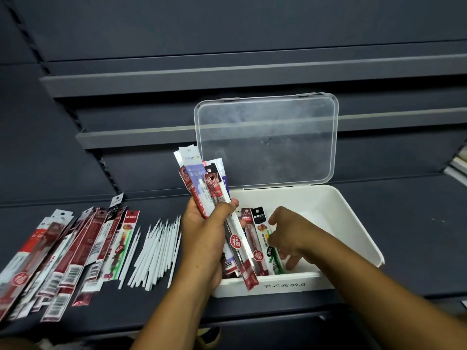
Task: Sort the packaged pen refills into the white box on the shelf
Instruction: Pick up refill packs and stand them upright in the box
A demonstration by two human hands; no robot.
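Observation:
The white box (353,223) stands on the dark shelf at centre right, its clear lid (267,140) tilted up behind it. My left hand (207,231) grips a bundle of packaged refills (202,180) upright over the box's left edge. Inside the box my right hand (290,231) reaches down, its fingers curled on a green and white refill pack (270,251) that lies beside red packs (255,248). More packaged refills (63,251) lie fanned out on the shelf at the left.
Several loose white refill tubes (156,251) lie between the fanned packs and the box. Grey shelf rails (151,79) run across the back wall. The shelf's front edge (227,322) is just below the box. Some white items (457,165) sit at the far right.

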